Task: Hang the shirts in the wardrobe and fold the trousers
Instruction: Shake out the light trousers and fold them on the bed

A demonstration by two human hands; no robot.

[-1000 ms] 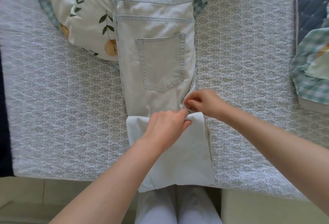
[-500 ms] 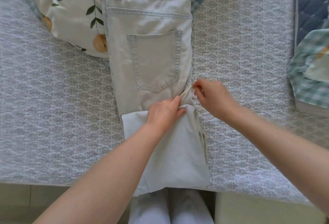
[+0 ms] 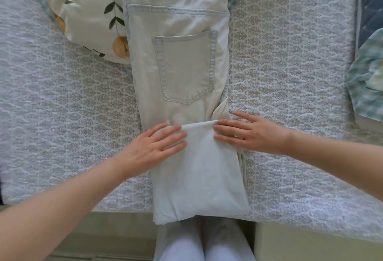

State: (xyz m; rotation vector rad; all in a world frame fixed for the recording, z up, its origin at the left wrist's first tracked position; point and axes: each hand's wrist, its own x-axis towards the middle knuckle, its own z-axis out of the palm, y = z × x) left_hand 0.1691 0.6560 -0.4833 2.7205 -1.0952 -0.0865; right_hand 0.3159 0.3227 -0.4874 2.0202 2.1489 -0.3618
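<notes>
Pale blue jeans (image 3: 182, 57) lie lengthwise on the bed, back pocket up, waistband at the far end. Their lower legs are folded up over the thighs, making a paler panel (image 3: 199, 177) that reaches the bed's near edge. My left hand (image 3: 153, 146) lies flat with spread fingers on the left end of the fold's top edge. My right hand (image 3: 248, 132) lies flat on the right end of that edge. Both press the cloth and grip nothing.
A grey patterned quilt (image 3: 290, 74) covers the bed. A cream pillow with orange fruit and leaves (image 3: 89, 12) lies under the jeans at the far left. A green checked cloth (image 3: 366, 82) and a dark blue quilted piece (image 3: 371, 1) sit at the right edge.
Both hands pinched the cloth at the fold's right corner before. They have let go, spread apart and now lie flat on the two ends of the fold.
</notes>
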